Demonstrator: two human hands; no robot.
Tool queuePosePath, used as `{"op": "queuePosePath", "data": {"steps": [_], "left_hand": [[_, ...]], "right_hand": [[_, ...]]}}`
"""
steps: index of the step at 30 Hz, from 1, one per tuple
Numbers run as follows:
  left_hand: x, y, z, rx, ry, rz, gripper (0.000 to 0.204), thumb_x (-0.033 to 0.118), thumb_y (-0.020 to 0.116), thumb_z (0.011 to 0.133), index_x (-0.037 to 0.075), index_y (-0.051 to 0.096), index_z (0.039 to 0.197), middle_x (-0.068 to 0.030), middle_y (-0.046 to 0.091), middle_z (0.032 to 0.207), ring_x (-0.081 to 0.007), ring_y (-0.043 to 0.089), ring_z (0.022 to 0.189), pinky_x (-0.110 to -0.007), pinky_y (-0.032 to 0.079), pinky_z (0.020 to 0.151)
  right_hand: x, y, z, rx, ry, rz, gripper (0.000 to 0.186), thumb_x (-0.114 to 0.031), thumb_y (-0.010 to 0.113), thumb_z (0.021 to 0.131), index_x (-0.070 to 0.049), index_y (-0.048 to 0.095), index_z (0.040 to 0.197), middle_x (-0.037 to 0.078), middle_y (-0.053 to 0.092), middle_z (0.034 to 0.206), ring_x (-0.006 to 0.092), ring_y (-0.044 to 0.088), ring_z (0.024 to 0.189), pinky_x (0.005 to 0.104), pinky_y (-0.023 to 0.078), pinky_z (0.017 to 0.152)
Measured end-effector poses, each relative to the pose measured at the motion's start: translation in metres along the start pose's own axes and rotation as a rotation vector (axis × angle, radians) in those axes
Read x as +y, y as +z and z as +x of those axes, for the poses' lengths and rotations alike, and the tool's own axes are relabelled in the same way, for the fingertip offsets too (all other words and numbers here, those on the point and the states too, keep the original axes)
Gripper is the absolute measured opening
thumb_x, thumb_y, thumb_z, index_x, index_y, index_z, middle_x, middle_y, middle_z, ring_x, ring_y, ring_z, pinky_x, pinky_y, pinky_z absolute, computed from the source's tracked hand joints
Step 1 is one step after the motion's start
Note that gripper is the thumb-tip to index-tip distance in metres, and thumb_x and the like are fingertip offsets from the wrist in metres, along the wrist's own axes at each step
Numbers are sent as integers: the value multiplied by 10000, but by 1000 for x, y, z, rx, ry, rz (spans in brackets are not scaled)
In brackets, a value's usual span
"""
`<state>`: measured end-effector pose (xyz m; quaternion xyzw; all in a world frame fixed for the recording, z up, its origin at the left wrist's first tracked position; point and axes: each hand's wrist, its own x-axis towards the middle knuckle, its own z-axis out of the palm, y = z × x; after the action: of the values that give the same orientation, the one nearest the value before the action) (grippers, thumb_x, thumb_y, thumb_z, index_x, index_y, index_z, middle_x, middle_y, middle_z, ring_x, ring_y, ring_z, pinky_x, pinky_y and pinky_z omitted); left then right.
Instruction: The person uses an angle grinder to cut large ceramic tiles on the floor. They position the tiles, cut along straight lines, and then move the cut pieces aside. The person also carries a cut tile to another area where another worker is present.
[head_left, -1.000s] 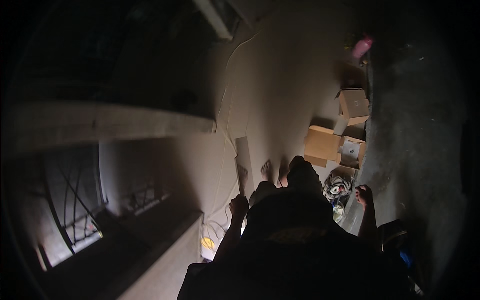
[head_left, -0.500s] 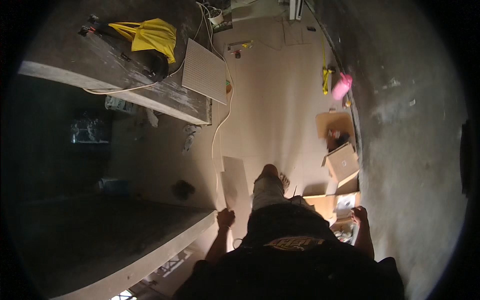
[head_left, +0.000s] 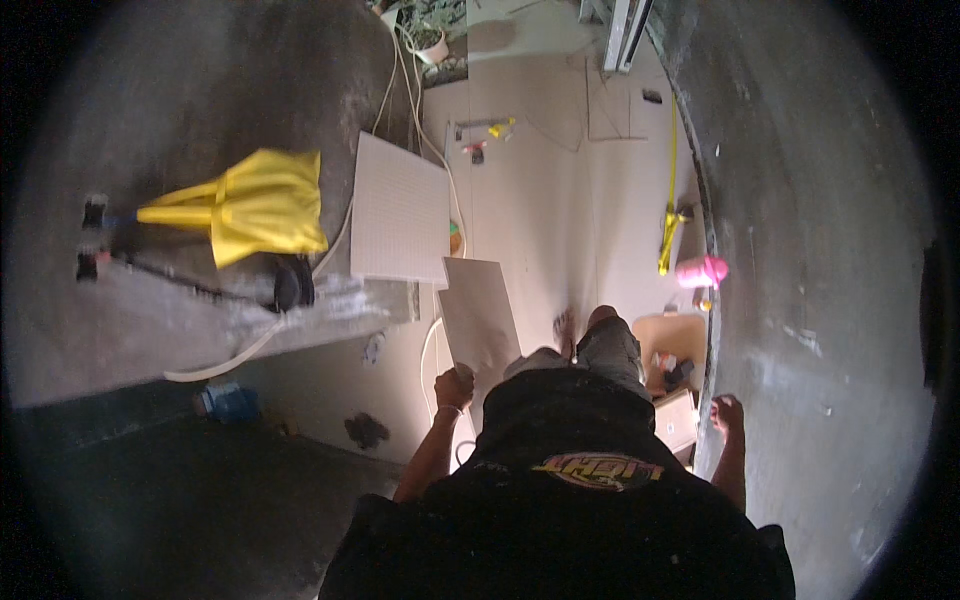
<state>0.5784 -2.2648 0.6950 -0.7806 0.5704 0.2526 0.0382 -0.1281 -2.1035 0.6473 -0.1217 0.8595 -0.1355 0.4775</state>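
My left hand [head_left: 455, 387] is closed on the near edge of a beige rectangular tile [head_left: 482, 312], which stretches ahead of it beside my left leg. Just beyond that tile, a larger tile [head_left: 400, 212] with a fine grid over its face leans against the end of a concrete platform. My right hand [head_left: 727, 412] hangs by the right wall with curled fingers, and nothing shows in it. Closest to that hand are a cardboard box [head_left: 677, 421] and an open carton [head_left: 652, 338] with dark and red items inside.
A yellow bag [head_left: 265, 208] and a black strapped tool [head_left: 290, 283] lie on the concrete platform [head_left: 170, 330] at left. A pale hose [head_left: 455, 185] runs along the floor. By the right wall are a pink jug [head_left: 700, 271] and yellow strap [head_left: 667, 245]. A potted plant [head_left: 430, 45] stands far ahead.
I have walked forward along the passage, and the tile has come along in my left hand. The platform, boxes and jug now appear closer. My legs have swapped stride.
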Motion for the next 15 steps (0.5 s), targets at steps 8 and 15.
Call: {"op": "queuePosePath", "data": {"steps": [8, 15], "left_hand": [[152, -52, 222, 10, 69, 74, 413, 397, 751, 875, -10, 729, 937, -273, 741, 914, -472, 721, 908, -554, 580, 840], [280, -125, 402, 42, 66, 9, 405, 394, 715, 874, -10, 724, 890, -275, 735, 881, -494, 715, 865, -577, 575, 828]], "right_hand": [[-128, 34, 111, -122, 309, 82, 199, -280, 665, 967, -96, 705, 1033, 96, 653, 696, 225, 619, 535, 424, 510, 451], [-456, -3, 251, -93, 62, -110, 189, -246, 630, 994, -103, 676, 1110, 42, 634, 765, 139, 596, 586, 304, 482, 500]]}}
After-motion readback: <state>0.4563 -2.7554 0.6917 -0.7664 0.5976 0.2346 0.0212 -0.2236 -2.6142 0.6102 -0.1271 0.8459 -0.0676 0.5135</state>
